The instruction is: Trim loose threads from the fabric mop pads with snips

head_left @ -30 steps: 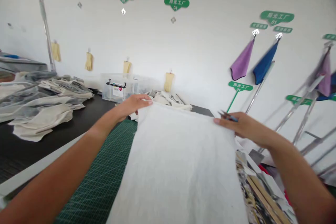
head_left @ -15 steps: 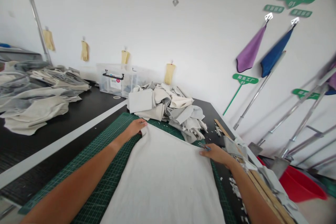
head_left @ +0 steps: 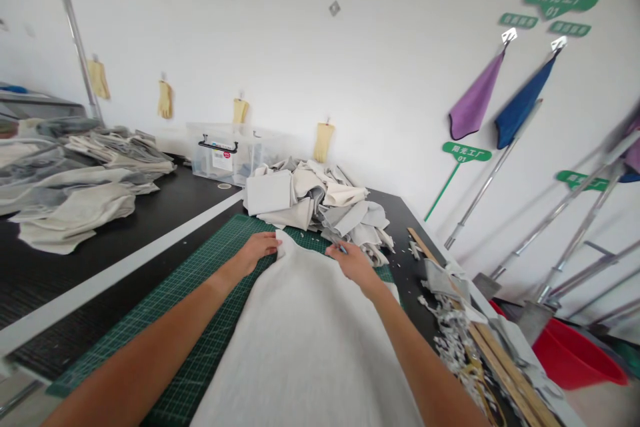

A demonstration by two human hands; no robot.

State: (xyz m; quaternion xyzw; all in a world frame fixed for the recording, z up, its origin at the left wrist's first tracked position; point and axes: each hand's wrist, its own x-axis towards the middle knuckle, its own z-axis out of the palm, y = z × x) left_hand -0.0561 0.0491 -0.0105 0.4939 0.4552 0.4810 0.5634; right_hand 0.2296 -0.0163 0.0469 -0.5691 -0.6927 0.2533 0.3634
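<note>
A large off-white cloth lies over the green cutting mat, running toward me. My left hand pinches its far left corner, which sticks up a little past the fingertips. Farther right along the same far edge, my right hand is closed around small blue scissors, mostly hidden by the fingers. Its fingertips also touch the cloth's edge. Between the hands that edge sags in a shallow curve.
Beyond the mat rises a heap of cloth pieces, with a clear plastic box behind it. More fabric is piled at the left. Scraps and wooden strips line the right edge; a red basin stands beyond.
My right hand has moved left along the far edge, from the right corner toward my left hand, with the scissors. The edge, straight before, now sags. My left hand keeps the corner.
</note>
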